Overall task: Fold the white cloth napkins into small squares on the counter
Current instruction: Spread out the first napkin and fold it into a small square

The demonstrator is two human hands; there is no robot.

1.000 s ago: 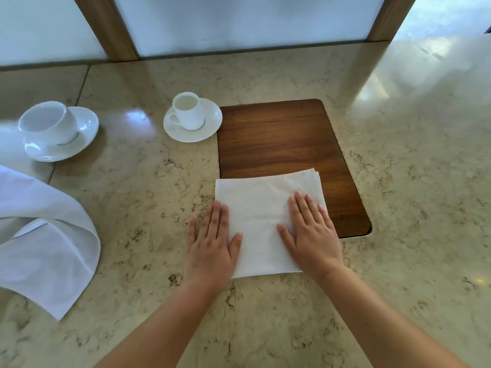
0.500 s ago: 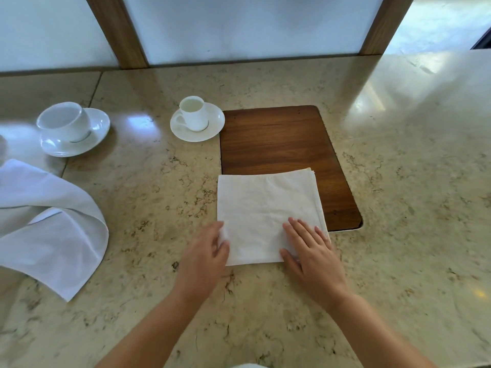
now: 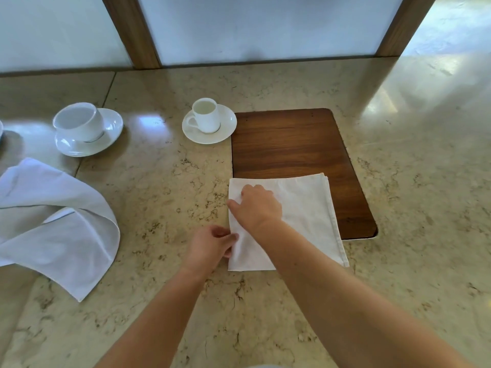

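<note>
The beige marble counter [image 3: 398, 160] carries a dark wooden board [image 3: 292, 139] set flat in it. A folded white napkin [image 3: 305, 208] lies partly on the board, partly on the stone. At the left lie a loose white cloth [image 3: 53, 224] and two cups on saucers [image 3: 87, 128] [image 3: 208, 123]

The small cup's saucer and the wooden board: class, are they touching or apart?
Cannot tell. In the head view the saucer rim meets the wooden board at its left edge with no gap visible, but that may be overlap rather than contact.

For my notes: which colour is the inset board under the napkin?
Dark reddish-brown wood grain, head view.
</note>
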